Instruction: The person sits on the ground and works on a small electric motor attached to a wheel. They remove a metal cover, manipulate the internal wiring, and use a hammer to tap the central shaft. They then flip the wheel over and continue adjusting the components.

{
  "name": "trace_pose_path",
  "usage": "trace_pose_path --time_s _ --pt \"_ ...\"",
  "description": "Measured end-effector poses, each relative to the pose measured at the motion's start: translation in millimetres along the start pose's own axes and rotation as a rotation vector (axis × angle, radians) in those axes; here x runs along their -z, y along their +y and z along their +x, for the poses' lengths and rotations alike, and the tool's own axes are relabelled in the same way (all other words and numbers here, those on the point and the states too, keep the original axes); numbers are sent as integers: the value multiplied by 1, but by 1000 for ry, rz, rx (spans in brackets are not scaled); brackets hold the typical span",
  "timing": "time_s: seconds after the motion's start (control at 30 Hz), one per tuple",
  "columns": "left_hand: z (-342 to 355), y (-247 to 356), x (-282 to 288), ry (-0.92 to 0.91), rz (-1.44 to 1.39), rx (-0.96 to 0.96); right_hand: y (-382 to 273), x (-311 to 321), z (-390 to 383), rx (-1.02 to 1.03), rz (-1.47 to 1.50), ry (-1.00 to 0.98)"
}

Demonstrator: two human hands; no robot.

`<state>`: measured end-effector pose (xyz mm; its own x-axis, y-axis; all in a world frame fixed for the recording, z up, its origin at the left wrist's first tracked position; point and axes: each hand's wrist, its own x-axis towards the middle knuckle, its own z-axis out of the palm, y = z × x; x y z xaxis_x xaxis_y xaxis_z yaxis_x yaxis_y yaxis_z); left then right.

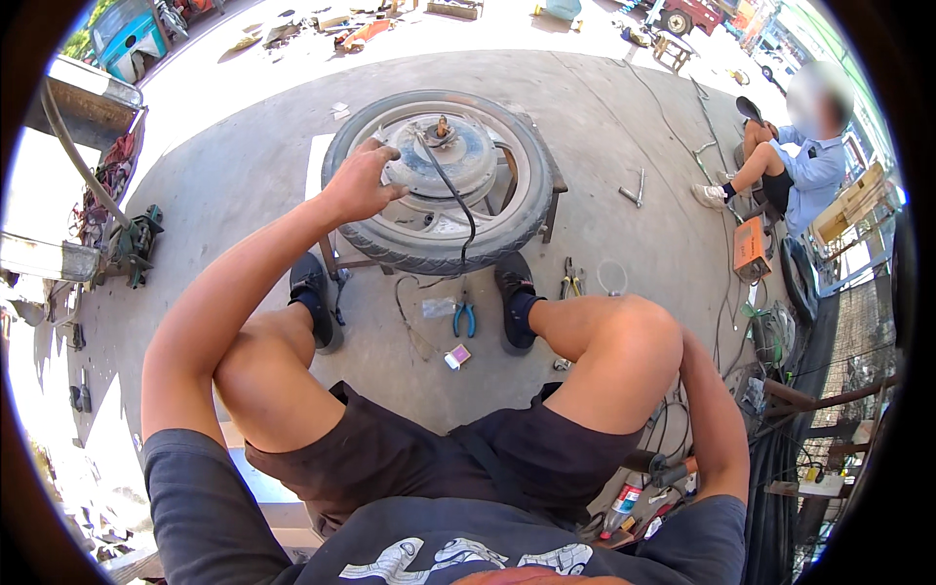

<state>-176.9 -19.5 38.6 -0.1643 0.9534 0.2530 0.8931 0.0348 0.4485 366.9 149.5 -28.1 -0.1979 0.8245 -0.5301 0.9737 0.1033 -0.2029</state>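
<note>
A wheel with a black tyre (356,244) and a round grey hub (448,168) lies flat on a low stand (552,200) between my feet. Out of the hub's centre comes a black cable (453,190), which runs over the rim toward me. My left hand (365,185) is over the wheel's left side, beside the hub, with fingers apart and nothing in them. Whether it touches the wheel I cannot tell. My right forearm goes behind my right knee, and that hand is hidden.
Blue-handled pliers (465,318), a small box (456,357) and yellow-and-black pliers (566,279) lie on the ground near my feet. A metal wrench (635,190) is farther right. Another person (817,171) sits at right near an orange machine (751,248); cables trail there.
</note>
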Motion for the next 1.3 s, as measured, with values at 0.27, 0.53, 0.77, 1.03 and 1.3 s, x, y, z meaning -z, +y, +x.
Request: trace_pose_path --time_s 0.27,0.53,0.77,1.03,1.3 --pt "35 -14 6 -6 80 68 -152 153 -9 282 809 -33" --pt "61 -20 -25 -28 68 107 -286 138 -11 603 1010 -21" --pt "62 -27 -50 93 11 52 -336 77 15 539 917 -100" --pt "80 -37 -57 79 -22 57 -358 69 27 600 865 -83" --pt "92 -48 -70 155 -56 26 -362 59 32 600 896 -40"
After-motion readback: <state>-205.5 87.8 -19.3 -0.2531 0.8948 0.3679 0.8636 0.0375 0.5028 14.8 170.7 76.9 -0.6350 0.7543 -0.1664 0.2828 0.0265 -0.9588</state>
